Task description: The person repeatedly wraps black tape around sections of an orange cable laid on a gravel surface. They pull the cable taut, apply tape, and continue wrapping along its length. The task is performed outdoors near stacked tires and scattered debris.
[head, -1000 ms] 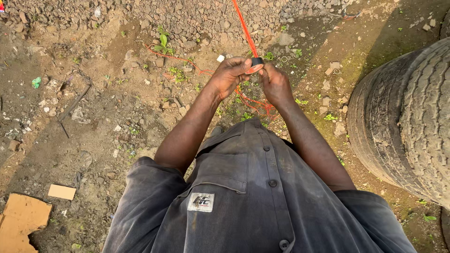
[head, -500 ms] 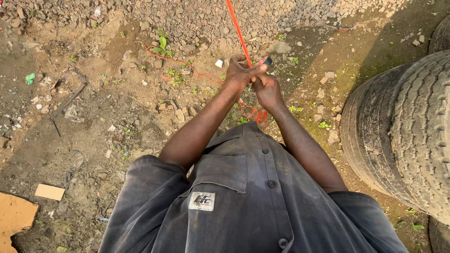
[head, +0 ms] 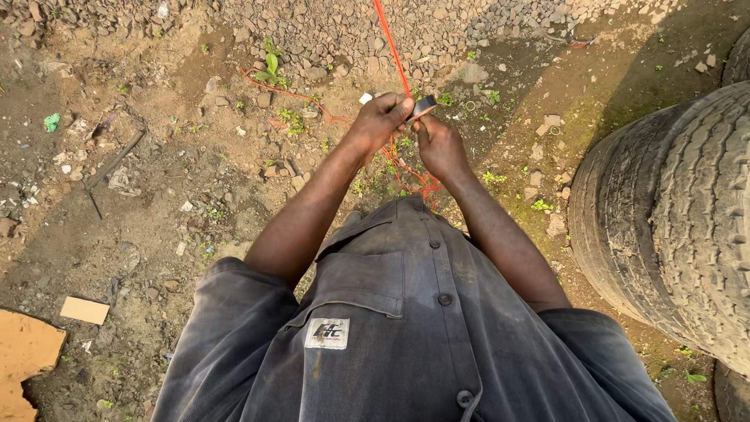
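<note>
Beside the large worn tyre (head: 672, 219), to its left, a person in a dark grey work shirt (head: 406, 328) stands on bare dirt and gravel, both arms stretched forward and down. The left hand (head: 381, 119) is curled nearly closed, its fingertips pinching a small flat dark piece (head: 423, 105) together with the orange cord (head: 391, 43). The right hand (head: 439, 144), nearer the tyre, is also mostly closed, with its forefinger raised to touch the underside of the same dark piece; whether it grips the cord as well cannot be told. The cord runs taut from the hands up and away from the tyre to the top edge of the view. Below the hands more of it lies in loose loops (head: 410, 176) on the ground, and one strand trails off further from the tyre across the dirt. No container shows in view. Well apart from the tyre, at the far lower corner, lie a torn sheet of brown cardboard (head: 23, 359) and a smaller cardboard scrap (head: 84, 310). A small green plant (head: 271, 66) grows at the gravel's edge.
</note>
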